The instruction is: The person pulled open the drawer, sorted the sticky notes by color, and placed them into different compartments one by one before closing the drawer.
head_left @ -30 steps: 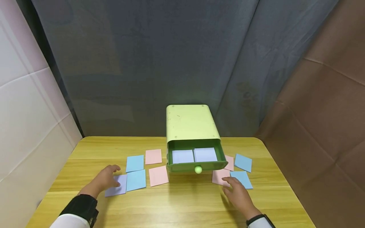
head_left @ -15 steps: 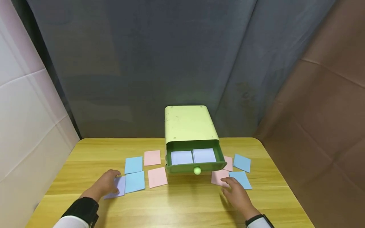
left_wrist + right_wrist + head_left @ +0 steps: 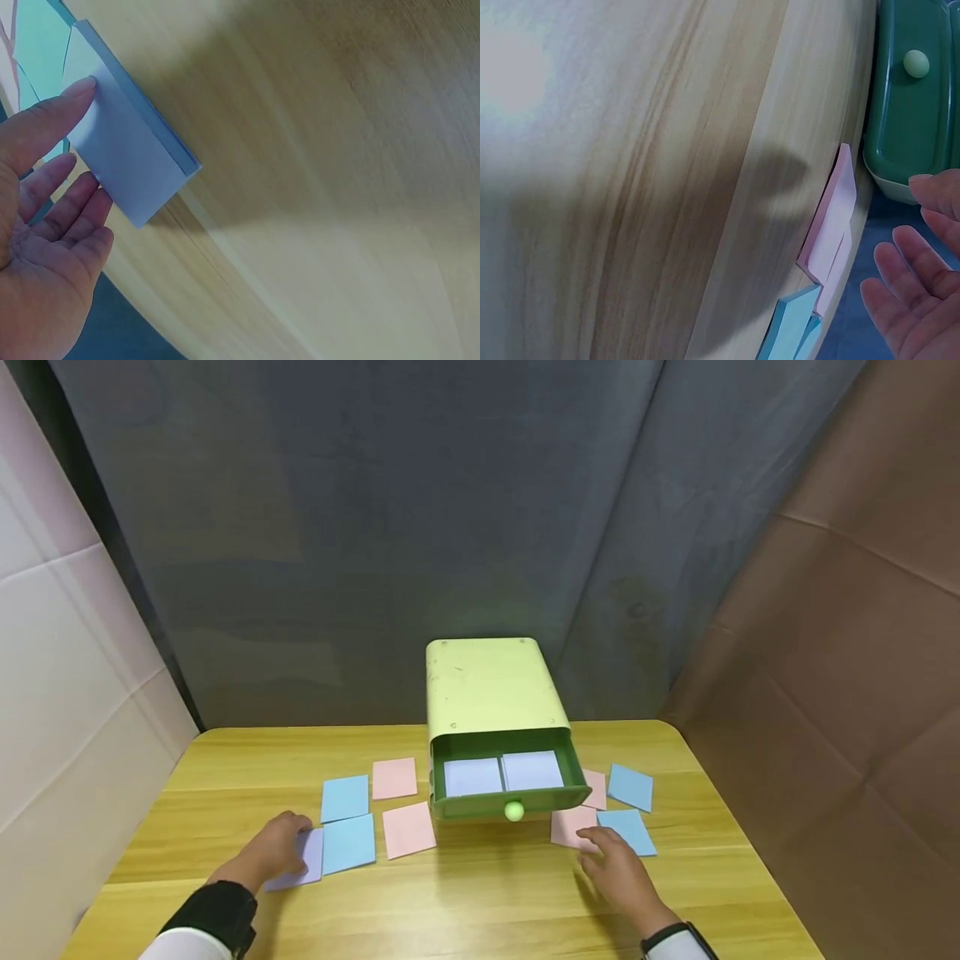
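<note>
My left hand (image 3: 268, 850) is at a purple note pad (image 3: 313, 860) on the left of the table. In the left wrist view the thumb (image 3: 79, 90) presses on the top of the pad, and the other fingers lie along its opposite edge, pinching it. A blue note pad (image 3: 349, 843) lies right beside the purple one. My right hand (image 3: 621, 875) hovers with relaxed fingers near a pink note pad (image 3: 568, 825) and a blue note pad (image 3: 632, 832), holding nothing. In the right wrist view its fingers (image 3: 900, 274) are apart from the pink pad.
A light green box (image 3: 491, 685) stands at the back middle, its dark green drawer (image 3: 465, 808) pulled out. Two pale purple pads (image 3: 471, 777) lie side by side inside. More blue (image 3: 345, 797) and pink pads (image 3: 394, 778) lie on the wooden table (image 3: 450, 910).
My left fingers have drawn in towards the thumb and closed on the purple note pad. My right hand stays almost still. The whole head view has shifted slightly.
</note>
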A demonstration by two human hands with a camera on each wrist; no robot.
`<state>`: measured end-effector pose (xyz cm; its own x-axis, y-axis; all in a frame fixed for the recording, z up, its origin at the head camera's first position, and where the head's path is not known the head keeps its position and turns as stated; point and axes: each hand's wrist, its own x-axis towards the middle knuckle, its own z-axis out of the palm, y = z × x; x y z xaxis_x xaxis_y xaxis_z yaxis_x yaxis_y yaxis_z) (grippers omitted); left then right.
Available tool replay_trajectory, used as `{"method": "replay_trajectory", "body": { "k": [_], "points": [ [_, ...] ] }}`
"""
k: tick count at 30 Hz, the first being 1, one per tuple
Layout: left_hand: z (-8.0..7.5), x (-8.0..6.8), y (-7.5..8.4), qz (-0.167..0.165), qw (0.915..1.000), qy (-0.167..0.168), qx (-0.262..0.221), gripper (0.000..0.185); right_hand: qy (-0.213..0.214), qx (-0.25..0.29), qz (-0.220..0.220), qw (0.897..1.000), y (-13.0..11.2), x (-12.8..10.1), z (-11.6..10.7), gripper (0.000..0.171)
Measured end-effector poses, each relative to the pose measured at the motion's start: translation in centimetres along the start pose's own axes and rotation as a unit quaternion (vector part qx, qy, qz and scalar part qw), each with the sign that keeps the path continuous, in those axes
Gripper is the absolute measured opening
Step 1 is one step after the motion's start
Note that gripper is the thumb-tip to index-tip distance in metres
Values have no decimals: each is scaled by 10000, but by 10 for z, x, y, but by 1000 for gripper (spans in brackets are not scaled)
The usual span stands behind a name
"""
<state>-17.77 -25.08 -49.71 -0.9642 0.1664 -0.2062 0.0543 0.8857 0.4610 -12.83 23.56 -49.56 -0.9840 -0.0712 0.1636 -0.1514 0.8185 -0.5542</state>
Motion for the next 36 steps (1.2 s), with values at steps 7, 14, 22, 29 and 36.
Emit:
{"method": "replay_trajectory", "body": {
  "k": [7,14,22,29,36],
  "points": [
    [-2,4,-5,54,9999,-147,45,55,-99,55,149,9998,-1,-2,-1,31],
    [-4,4,-7,116,9999,-105,64,55,-161,16,242,9996,-1,-1,-1,32],
    [-4,2,-8,-51,9998,-163,-48,58,-149,-12,281,9995,-2,-1,-2,31],
    [-2,1,-12,-144,9997,-50,-188,54,-164,-7,294,9994,-1,-1,-1,31],
    [-2,0,-11,-279,9991,-138,-288,53,-161,50,311,9994,-1,-1,-1,32]
  ]
}}
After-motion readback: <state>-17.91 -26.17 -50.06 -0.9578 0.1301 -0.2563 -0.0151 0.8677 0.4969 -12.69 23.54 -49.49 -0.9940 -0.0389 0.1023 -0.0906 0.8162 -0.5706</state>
